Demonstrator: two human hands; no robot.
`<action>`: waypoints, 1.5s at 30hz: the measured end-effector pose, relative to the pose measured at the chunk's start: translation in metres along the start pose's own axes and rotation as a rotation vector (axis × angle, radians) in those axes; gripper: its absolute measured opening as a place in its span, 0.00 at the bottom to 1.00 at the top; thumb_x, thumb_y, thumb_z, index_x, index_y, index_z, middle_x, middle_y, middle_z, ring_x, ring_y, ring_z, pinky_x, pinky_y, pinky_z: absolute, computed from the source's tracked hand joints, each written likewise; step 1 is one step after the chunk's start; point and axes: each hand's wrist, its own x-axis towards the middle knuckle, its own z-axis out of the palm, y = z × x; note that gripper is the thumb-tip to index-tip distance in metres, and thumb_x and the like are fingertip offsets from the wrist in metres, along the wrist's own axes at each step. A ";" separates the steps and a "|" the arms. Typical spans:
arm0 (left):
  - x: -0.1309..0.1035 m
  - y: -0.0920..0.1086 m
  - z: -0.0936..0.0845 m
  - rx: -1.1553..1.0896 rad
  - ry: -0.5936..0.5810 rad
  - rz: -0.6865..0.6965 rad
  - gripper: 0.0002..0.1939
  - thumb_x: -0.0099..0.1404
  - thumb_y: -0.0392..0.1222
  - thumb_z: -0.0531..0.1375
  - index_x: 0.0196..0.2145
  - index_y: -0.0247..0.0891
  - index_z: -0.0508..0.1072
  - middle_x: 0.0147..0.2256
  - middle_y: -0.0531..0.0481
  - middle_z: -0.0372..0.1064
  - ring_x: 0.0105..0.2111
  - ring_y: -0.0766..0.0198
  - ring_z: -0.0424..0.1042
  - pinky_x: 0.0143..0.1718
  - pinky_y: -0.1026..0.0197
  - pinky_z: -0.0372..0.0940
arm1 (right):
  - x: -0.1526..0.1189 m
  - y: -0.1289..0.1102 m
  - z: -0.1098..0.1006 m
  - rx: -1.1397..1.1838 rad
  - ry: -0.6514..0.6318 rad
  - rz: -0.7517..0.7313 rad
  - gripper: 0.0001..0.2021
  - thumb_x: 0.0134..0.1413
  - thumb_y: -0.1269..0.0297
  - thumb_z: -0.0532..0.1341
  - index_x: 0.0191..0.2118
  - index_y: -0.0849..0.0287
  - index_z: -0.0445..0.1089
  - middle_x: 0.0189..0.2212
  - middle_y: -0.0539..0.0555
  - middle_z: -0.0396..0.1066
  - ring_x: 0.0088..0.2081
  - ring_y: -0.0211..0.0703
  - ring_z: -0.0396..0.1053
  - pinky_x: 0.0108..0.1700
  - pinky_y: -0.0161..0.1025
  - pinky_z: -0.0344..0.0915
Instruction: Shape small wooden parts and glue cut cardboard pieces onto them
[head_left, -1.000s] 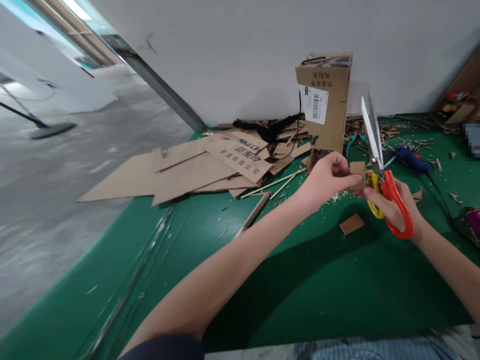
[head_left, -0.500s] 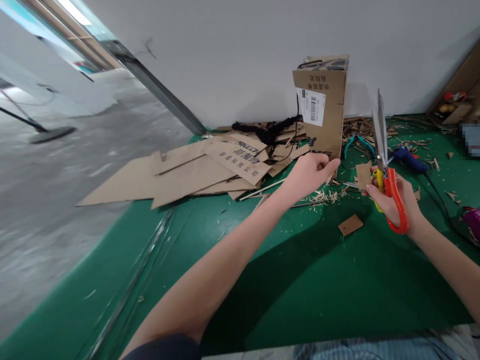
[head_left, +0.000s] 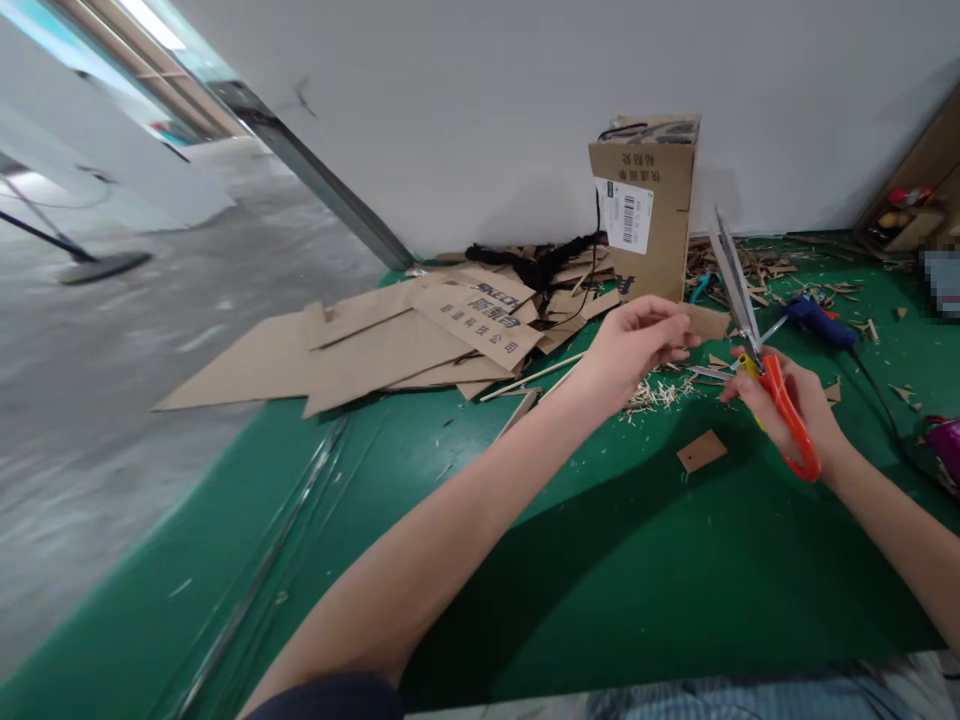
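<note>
My left hand (head_left: pixel 637 345) pinches a small cardboard piece (head_left: pixel 707 322) between thumb and fingers, in front of the standing cardboard box (head_left: pixel 654 220). Wrapped round the handles of large scissors (head_left: pixel 786 410), one red-orange and one yellow, is my right hand (head_left: pixel 802 400). The scissor blades point up and to the left, just right of the small piece. On the green table (head_left: pixel 637 580) below the hands lies a flat cardboard rectangle (head_left: pixel 702 451) with a small hole.
Flat cardboard sheets (head_left: pixel 390 345) are piled left of the box, with black material (head_left: pixel 536 265) behind them. Thin sticks (head_left: pixel 532 377) and small shavings (head_left: pixel 655 395) lie near my left hand. A blue glue gun (head_left: pixel 821 320) with a cord rests at the right.
The small cardboard piece has passed from my right hand to my left. My left hand has moved slightly right, and the scissors have tilted left.
</note>
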 end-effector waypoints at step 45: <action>-0.007 0.008 0.010 -0.068 0.173 0.147 0.08 0.55 0.37 0.66 0.23 0.37 0.70 0.25 0.52 0.72 0.30 0.69 0.73 0.27 0.68 0.62 | 0.001 0.011 -0.004 -0.097 -0.147 -0.048 0.36 0.51 0.45 0.60 0.60 0.65 0.61 0.45 0.64 0.74 0.42 0.51 0.74 0.41 0.43 0.72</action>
